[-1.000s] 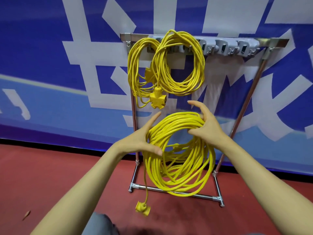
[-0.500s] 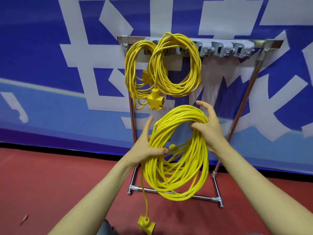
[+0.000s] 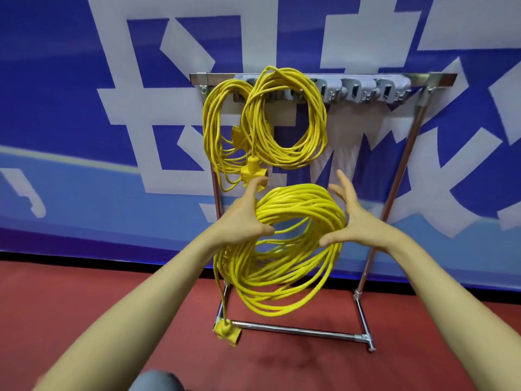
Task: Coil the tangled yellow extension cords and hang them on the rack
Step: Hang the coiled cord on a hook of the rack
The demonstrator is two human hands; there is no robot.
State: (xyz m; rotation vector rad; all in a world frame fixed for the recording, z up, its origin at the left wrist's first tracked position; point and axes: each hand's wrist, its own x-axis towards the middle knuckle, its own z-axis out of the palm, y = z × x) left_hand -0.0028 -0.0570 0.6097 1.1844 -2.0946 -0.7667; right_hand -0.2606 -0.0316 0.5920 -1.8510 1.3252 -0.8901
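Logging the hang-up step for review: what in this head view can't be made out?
Head view only.
1. Hooks under the hung coils: covered by their own loops.
2. Left hand grip: fingers behind the held coil.
3. Dangling socket end: motion-blurred, outlets unreadable.
4. Rack, left foot: partly behind that socket end.

Two hung coils (image 3: pixel 252 122) at the rack's (image 3: pixel 296 330) top-left corner; third coil (image 3: pixel 296 204) before it (plug (image 3: pixel 225 331) near bottom-left corner).
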